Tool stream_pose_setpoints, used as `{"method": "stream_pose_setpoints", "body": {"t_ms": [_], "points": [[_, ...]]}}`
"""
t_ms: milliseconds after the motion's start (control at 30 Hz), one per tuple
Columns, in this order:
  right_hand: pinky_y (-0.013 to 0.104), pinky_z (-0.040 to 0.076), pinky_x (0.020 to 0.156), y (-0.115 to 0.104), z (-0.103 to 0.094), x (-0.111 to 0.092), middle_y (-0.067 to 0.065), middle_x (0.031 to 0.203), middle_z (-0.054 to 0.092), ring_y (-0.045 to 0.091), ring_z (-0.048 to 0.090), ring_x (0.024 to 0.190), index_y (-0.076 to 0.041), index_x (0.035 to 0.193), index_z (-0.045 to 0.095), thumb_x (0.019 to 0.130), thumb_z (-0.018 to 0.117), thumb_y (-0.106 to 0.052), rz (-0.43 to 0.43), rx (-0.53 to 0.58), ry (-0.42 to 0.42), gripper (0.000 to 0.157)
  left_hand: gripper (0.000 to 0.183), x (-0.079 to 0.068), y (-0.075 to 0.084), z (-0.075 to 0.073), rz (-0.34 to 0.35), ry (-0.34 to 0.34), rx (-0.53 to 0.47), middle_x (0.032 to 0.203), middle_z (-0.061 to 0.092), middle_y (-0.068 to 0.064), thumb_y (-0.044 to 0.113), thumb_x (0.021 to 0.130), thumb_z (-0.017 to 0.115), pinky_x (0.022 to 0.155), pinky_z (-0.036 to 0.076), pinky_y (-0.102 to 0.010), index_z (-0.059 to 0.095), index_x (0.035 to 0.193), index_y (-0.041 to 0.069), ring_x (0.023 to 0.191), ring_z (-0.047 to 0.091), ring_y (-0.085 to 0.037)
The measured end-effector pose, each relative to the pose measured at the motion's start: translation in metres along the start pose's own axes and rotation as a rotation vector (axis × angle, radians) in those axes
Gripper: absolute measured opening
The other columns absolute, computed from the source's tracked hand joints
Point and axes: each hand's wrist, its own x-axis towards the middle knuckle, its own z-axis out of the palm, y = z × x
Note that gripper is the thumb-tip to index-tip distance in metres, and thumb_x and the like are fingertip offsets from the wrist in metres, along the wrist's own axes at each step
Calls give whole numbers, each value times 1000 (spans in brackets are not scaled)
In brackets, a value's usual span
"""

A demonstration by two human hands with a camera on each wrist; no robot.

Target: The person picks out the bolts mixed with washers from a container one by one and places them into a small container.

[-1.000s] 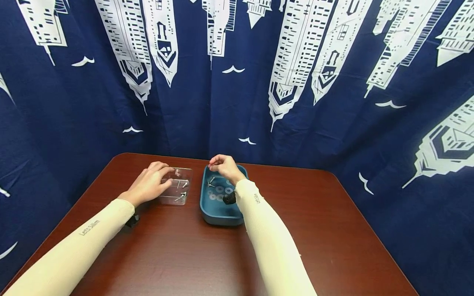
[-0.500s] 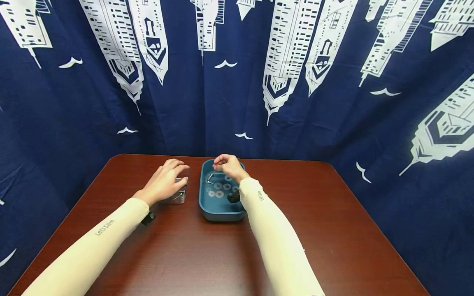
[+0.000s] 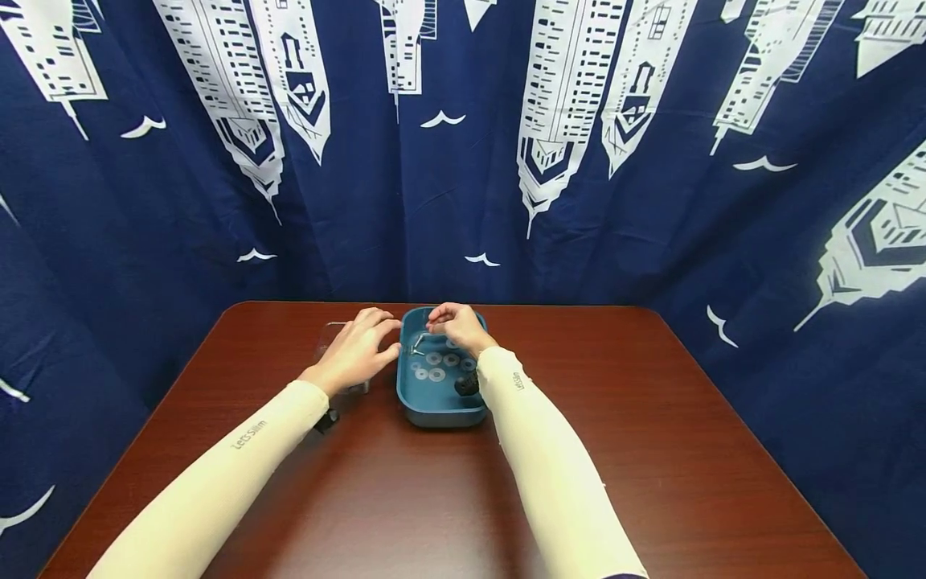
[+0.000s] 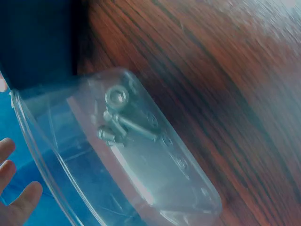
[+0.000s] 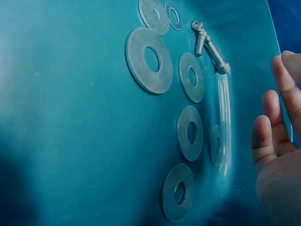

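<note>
My left hand [image 3: 362, 347] hovers beside the left wall of a blue bin [image 3: 443, 418], fingers spread and holding nothing visible. Below and partly hidden by it is a clear plastic box [image 4: 155, 183], with a few bolts [image 4: 136, 126] and a washer or nut [image 4: 117, 97] at one end. My right hand [image 3: 459, 328] is over the far part of the bin. Its thumb and index fingertips [image 5: 281, 70] meet; whether something small is between them cannot be seen. On the bin floor lie several flat washers [image 5: 190, 133] and short bolts [image 5: 211, 49].
Bin and clear box stand side by side near the back edge of a brown wooden table [image 3: 637, 450]. A dark blue curtain [image 3: 463, 201] with white prints hangs behind. Dark wrist cameras [image 3: 467, 383] sit under both wrists.
My left hand has moved right, from over the clear box to the bin's left edge. The right hand stays over the bin with thumb and index together. The head view has shifted slightly.
</note>
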Motion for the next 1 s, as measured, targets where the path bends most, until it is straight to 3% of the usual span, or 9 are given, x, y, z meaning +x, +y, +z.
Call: {"method": "stream_pose_setpoints", "body": {"t_ms": [267, 500, 700, 1000], "points": [[49, 53, 97, 11, 3, 1, 22, 98, 73, 24, 72, 89, 10, 103, 65, 86, 64, 12, 27, -12, 9, 18, 44, 5, 6, 11, 16, -16, 17, 140, 56, -11, 33, 96, 61, 112, 35, -55, 63, 135, 12, 139, 41, -30], [50, 52, 98, 10, 2, 2, 19, 98, 74, 18, 71, 84, 7, 104, 66, 86, 65, 10, 61, -16, 5, 18, 43, 11, 10, 17, 21, -23, 33, 138, 57, -12, 31, 97, 62, 111, 37, -54, 64, 134, 11, 137, 42, -30], [48, 53, 97, 8, -1, 1, 26, 105, 72, 14, 69, 82, 8, 105, 66, 86, 65, 8, 67, -46, -1, 18, 44, 15, 12, 23, 19, -43, 74, 139, 55, -11, 33, 98, 60, 109, 39, -53, 63, 135, 11, 136, 42, -29], [37, 56, 91, 16, 14, 4, 25, 102, 74, 9, 68, 77, 5, 100, 68, 85, 65, 8, 95, -89, 14, 16, 43, 12, 7, 25, 14, -50, 114, 138, 56, -10, 34, 96, 62, 107, 42, -52, 64, 135, 13, 135, 43, -28]]}}
